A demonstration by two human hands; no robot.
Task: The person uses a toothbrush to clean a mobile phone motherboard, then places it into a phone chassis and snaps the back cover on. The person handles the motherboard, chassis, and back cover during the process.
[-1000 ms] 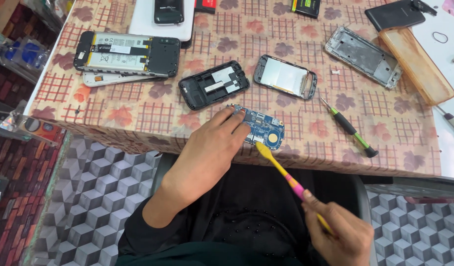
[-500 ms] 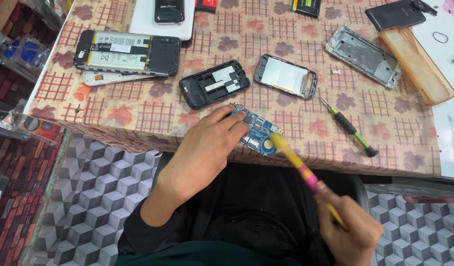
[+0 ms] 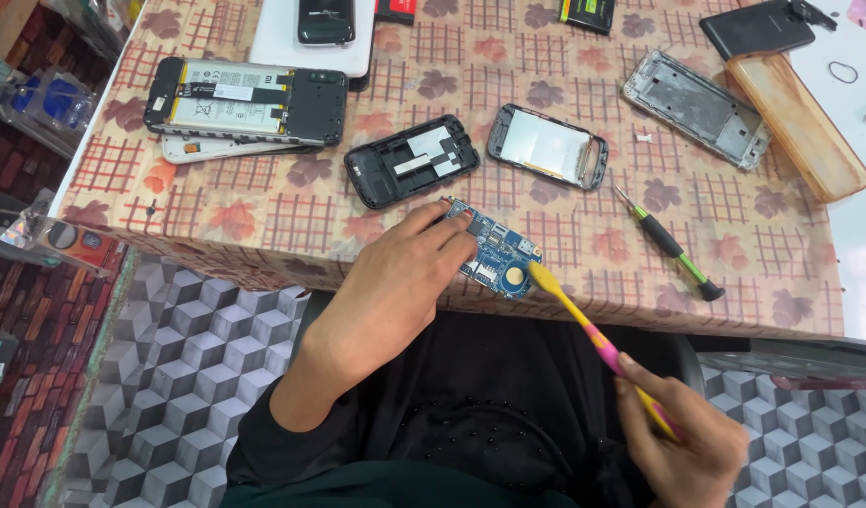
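Note:
A small blue circuit board (image 3: 502, 254) lies near the front edge of a table covered in a leaf-patterned cloth (image 3: 264, 202). My left hand (image 3: 395, 282) presses on the board's left side with its fingertips. My right hand (image 3: 687, 442) grips the handle of a yellow and pink toothbrush (image 3: 593, 329). The brush head touches the board's lower right corner.
Behind the board lie a black phone housing (image 3: 409, 160), a phone frame with a screen (image 3: 546, 146), an opened phone showing its battery (image 3: 245, 99), a silver frame (image 3: 693, 108) and an orange case (image 3: 795, 122). A green-handled screwdriver (image 3: 673, 246) lies to the right.
The toothbrush head has moved back and forth over the board's right end. My left hand stays pressed on the board.

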